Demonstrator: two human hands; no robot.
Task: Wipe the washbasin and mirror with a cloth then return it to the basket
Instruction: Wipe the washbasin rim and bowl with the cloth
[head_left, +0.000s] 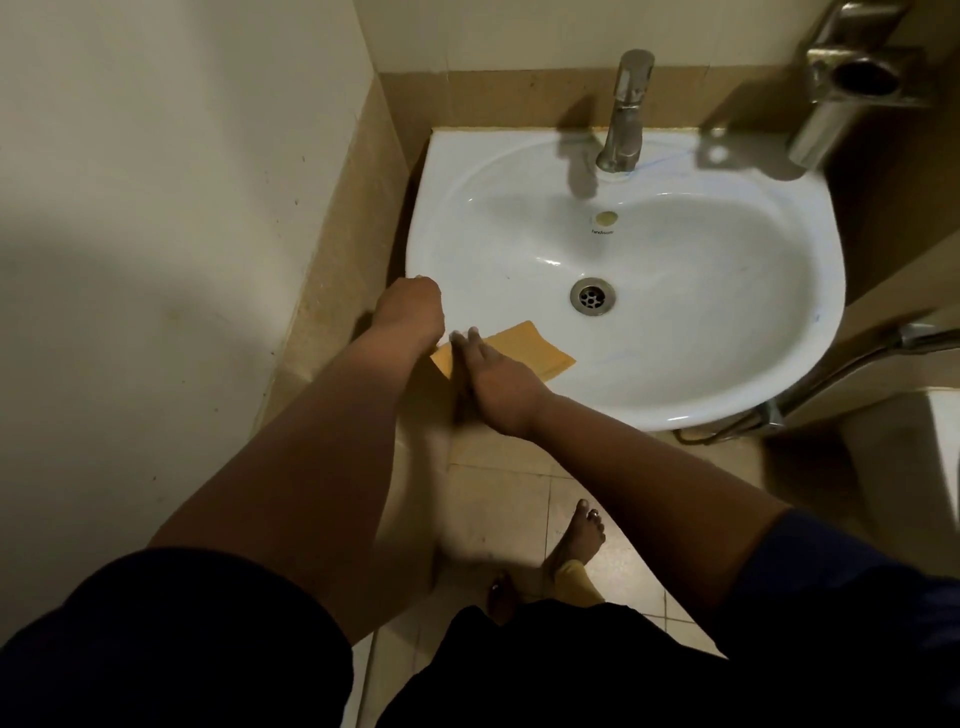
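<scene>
2 hands (410, 312) (493, 382), seemingly on 1 cloth (540, 351).

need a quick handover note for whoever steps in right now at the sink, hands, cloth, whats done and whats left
Left hand: resting on the near-left rim of the washbasin; its fingers are hidden, so whether it grips anything cannot be told.
Right hand: fingers straight, pressing the yellow cloth onto the near rim.
Cloth: lies flat, partly over the rim edge, partly inside the bowl, on the near side of the drain.
Done: wiping of the washbasin is under way at the near-left rim; how much is already wiped cannot be judged.
Left: finish the washbasin, wipe the mirror, return the cloth to the basket. Mirror and basket are out of view.
</scene>
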